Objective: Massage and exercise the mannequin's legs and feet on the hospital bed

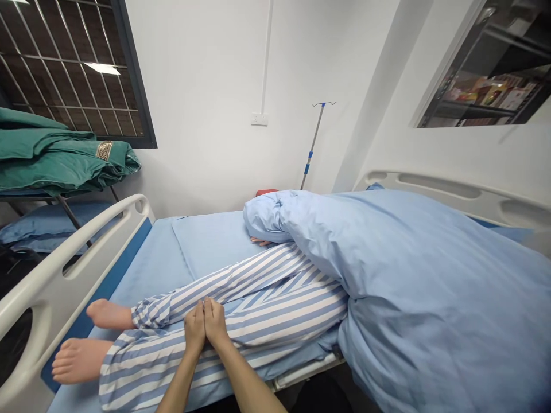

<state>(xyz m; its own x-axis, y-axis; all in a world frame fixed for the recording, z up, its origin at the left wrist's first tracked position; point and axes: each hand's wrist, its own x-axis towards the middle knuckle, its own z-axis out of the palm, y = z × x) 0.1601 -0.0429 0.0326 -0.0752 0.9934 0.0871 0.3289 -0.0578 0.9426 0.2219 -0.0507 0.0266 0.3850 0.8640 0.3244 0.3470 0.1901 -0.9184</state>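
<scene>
Pressing palm to palm, the left hand (194, 330) and right hand (215, 324) hold nothing, their fingers (198, 315) closed narrow and straight. They rest on the striped pajama trousers (275, 321) of a figure lying on a bed. Just left of the fingers, two bare feet (80, 360) reach toward the white side rail (51, 275). Beyond the fingers lies the blue sheet (215, 246), while a blue quilt (422, 287) to their right covers the figure's upper part.

The hands could slip on the smooth cloth if they bear down at an angle, and the leg could shift under uneven pressure. A moved foot could knock the nearby rail.

Farther from the fingers stand an IV pole (312, 149) and a wall socket (259, 119). A green blanket (55, 160) carries a gold-patterned tag (104, 150), with no readable writing.
</scene>
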